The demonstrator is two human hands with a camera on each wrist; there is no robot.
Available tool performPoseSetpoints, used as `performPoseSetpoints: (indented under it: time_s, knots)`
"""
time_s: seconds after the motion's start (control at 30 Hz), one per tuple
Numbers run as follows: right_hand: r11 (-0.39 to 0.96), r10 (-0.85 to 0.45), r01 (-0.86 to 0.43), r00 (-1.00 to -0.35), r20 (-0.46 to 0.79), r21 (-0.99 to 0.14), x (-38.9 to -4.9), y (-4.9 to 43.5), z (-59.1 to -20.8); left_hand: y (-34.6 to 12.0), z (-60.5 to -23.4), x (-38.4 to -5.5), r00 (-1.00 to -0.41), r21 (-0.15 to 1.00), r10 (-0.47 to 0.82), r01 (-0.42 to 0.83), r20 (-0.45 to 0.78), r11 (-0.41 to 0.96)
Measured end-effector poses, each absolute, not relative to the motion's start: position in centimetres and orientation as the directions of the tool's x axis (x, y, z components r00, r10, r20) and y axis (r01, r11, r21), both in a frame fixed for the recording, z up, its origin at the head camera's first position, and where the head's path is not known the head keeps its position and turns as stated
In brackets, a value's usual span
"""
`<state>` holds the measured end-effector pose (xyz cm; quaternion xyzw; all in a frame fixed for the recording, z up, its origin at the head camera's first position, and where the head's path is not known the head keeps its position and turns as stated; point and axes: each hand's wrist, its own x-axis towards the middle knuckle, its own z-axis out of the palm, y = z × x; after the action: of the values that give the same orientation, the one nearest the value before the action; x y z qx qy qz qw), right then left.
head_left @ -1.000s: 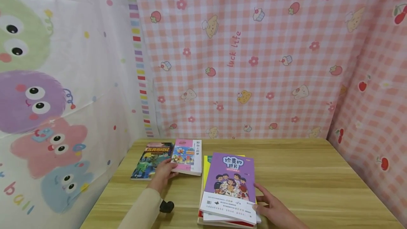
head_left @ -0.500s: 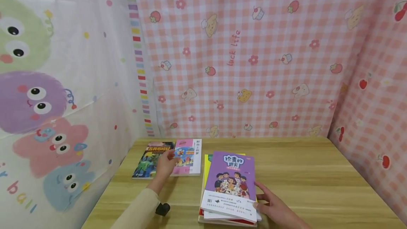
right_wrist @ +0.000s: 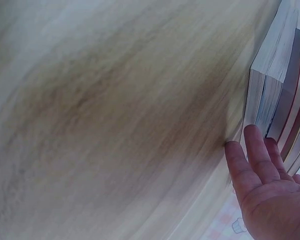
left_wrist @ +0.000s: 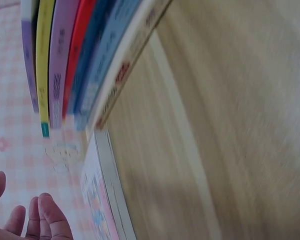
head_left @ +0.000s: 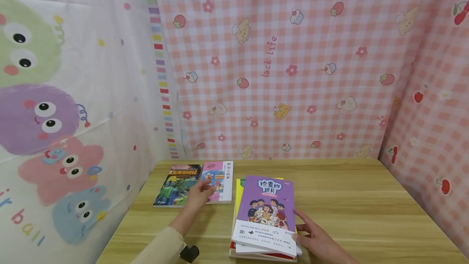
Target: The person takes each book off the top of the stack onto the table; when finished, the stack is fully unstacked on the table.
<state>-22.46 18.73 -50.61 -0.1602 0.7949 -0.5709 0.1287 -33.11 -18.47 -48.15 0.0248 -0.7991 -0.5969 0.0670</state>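
Observation:
A pink-and-white book [head_left: 228, 182] lies flat on the table. My left hand [head_left: 200, 194] hovers over its lower left part, fingers loosely bent and holding nothing. To its left, partly behind that hand, lies a dinosaur-cover book [head_left: 176, 186]. A stack of several books stands nearer me, topped by a purple book [head_left: 265, 207] with a white band; a yellow book [head_left: 239, 194] peeks out beneath. My right hand [head_left: 315, 237] rests against the stack's right side, thumb by the top book's edge. In the right wrist view its extended fingers [right_wrist: 261, 157] touch the page edges.
The wooden table [head_left: 351, 199] reaches back to a pink checked curtain [head_left: 311, 89]. A white curtain with cartoon figures [head_left: 84, 125] hangs on the left. Coloured spines of the stack, including a red spine [left_wrist: 76, 55], show in the left wrist view.
My left hand has let go of the pink-and-white book's left edge, lifted, and moved right over it. That book now lies level beside the dinosaur-cover book. My right hand stays at the stack.

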Motion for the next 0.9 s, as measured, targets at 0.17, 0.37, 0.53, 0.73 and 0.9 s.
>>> performPoseSetpoints:
  time_s: [0.17, 0.37, 0.53, 0.73, 0.9]
  knots:
    - [0.303, -0.395, -0.096, -0.918, -0.033, -0.948, -22.4, 18.7, -50.5, -17.5, -48.1, -31.7, -0.997, 0.975, -0.065, 0.028, 0.043, 0.221]
    - [0.308, -0.388, -0.098, -0.921, -0.031, -0.946, -22.3, 18.5, -50.2, -16.5, -48.1, -29.6, -1.000, 0.985, 0.022, -0.012, -0.016, 0.170]
    - [0.303, -0.381, -0.115, -0.925, -0.010, -0.946, -22.3, 18.5, -50.1, -15.7, -48.5, -28.2, -0.993, 0.988, 0.100, -0.049, -0.064, 0.150]
    - [0.319, -0.366, -0.090, -0.930, -0.035, -0.943, -22.4, 18.4, -49.9, -15.0, -49.1, -26.9, -0.986, 0.990, 0.140, -0.076, -0.092, 0.117]
    - [0.330, -0.338, -0.056, -0.939, -0.063, -0.942, -22.5, 18.2, -49.7, -14.6, -49.7, -26.5, -0.979, 0.990, 0.182, -0.072, -0.093, 0.119]
